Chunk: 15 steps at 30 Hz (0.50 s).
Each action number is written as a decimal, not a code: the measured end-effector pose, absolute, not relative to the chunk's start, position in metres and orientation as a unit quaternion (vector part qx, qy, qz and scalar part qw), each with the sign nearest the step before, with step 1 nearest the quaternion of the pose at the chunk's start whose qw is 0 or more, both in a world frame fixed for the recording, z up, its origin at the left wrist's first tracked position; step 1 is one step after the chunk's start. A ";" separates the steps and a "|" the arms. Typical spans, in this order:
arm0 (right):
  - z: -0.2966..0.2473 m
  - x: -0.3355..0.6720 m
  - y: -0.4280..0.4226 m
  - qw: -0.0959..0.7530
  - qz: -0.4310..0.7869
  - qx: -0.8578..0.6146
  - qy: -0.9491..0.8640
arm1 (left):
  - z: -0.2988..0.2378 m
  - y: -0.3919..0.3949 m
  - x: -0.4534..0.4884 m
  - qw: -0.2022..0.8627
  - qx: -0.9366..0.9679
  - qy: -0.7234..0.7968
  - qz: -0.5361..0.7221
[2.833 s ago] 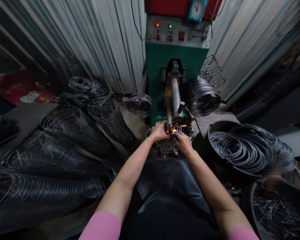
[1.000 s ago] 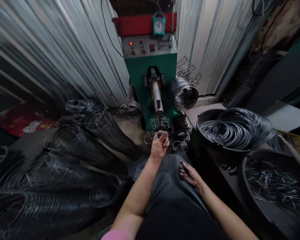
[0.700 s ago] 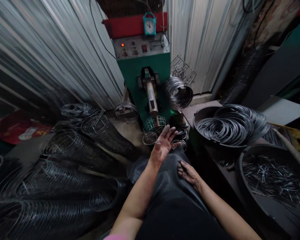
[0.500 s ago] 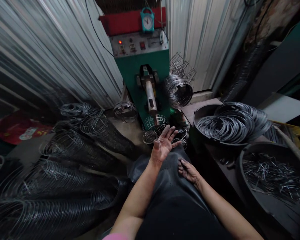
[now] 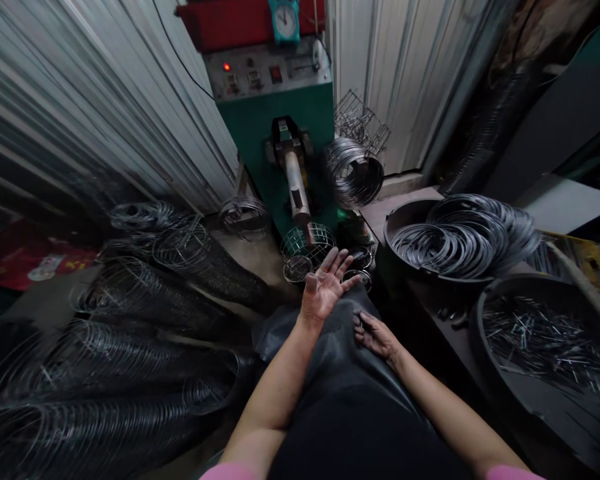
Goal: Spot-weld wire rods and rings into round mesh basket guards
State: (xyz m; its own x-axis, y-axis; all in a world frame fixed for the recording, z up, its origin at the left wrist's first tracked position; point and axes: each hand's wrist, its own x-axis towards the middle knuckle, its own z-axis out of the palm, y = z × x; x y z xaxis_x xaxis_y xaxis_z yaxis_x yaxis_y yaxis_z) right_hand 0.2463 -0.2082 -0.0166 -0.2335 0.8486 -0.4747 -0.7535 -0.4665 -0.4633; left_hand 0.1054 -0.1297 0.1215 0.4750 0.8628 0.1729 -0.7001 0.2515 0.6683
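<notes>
My left hand [image 5: 325,290] is raised above my lap with its palm turned up and fingers spread, holding nothing. Lower and to the right, my right hand [image 5: 376,335] rests by the dark apron [image 5: 337,353]; its fingers are loosely bent and slightly apart, and no object shows in them. Just beyond my left hand sits a round wire basket [image 5: 307,245] beneath the metal arm [image 5: 296,183] of a green machine [image 5: 253,127]. Smaller wire rings [image 5: 357,277] lie beside the basket, partly hidden by my left fingers.
Long stacks of wire rings [image 5: 110,427] fill the floor at left. On the right, one black tub [image 5: 393,223] holds wire rings and another [image 5: 480,327] holds short metal rods. A wire coil [image 5: 355,173] hangs beside the machine. A blue clock [image 5: 285,20] stands on top.
The view has tilted down slightly, so the machine and clock sit higher and further left. Both hands keep nearly the same pose.
</notes>
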 end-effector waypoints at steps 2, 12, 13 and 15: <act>-0.017 0.247 -0.208 0.511 0.785 -0.343 -0.068 | 0.121 -0.129 0.106 0.785 0.347 0.117 0.500; -0.020 0.247 -0.210 0.509 0.775 -0.368 -0.074 | 0.107 -0.125 0.106 0.802 0.288 0.145 0.503; -0.021 0.246 -0.210 0.509 0.775 -0.368 -0.072 | 0.106 -0.125 0.105 0.803 0.287 0.149 0.501; -0.022 0.246 -0.210 0.515 0.772 -0.365 -0.068 | 0.104 -0.124 0.105 0.805 0.287 0.155 0.496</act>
State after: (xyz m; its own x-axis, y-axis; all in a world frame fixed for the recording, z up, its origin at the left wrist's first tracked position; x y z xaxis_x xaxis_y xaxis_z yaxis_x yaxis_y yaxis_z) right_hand 0.2457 -0.2100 -0.0218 -0.2024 0.8452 -0.4946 -0.7464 -0.4601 -0.4808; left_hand 0.1046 -0.1245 0.1035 0.4607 0.8868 0.0358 -0.7088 0.3434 0.6161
